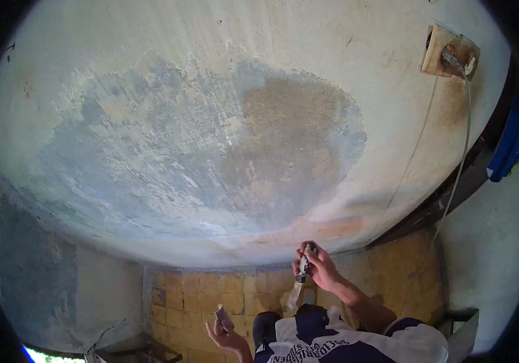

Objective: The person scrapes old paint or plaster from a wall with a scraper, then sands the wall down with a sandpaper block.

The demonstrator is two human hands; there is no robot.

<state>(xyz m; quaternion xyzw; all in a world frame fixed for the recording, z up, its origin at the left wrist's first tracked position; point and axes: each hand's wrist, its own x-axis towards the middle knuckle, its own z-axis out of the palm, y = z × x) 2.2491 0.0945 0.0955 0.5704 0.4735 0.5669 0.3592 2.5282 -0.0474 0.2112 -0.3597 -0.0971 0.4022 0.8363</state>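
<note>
Landmark: the grey patch (211,139), a rough, scraped area with a ragged border and a browner section toward its right side, on my whitish wall (332,30).

Item: scraper (301,278), dark-and-pale handle, below the patch's lower right. My right hand (321,270) is closed round the handle; the blade points away from the patch.

Item: small pale block (223,317), farther below the patch. My left hand (229,340) grips it, some fingers extended; its material is unclear.

Edges and room: bare wall surrounds the patch. Below it, the wall's foot meets the yellowish tiled floor (205,296); open floor separates my hands. Whether the right hand touches the wall, I cannot tell.

Right of the patch, upper: a stained socket (466,48) with plug inserted, its cable (467,121) hanging down. Farther right: blue cloth (509,145).

Writing: my white-and-dark shirt (356,346), below the patch, carries lettering, partly legible as "SOLIDARITA" and "STUDEN".
</note>
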